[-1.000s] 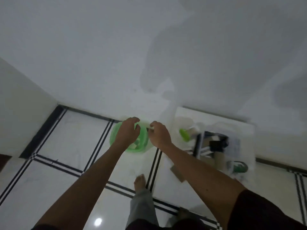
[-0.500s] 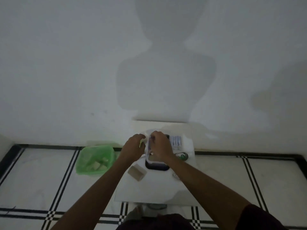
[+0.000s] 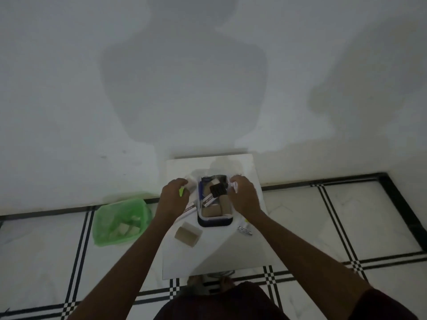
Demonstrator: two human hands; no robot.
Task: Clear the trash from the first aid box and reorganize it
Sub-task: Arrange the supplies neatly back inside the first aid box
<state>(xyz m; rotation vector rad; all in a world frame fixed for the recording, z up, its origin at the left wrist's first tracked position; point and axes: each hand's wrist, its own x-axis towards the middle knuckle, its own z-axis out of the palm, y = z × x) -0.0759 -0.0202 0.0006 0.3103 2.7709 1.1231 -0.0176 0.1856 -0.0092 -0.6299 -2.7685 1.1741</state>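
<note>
The white table [image 3: 215, 255] now fills more of the view than half a second ago. The green bin [image 3: 120, 221] sits on the floor left of it. The first aid box [image 3: 215, 218] rests mid-table; the hands have parted to flank it: left hand [image 3: 173, 197] curled around a pale, yellow-green-tipped item, right hand [image 3: 242, 195] pinching something white.
</note>
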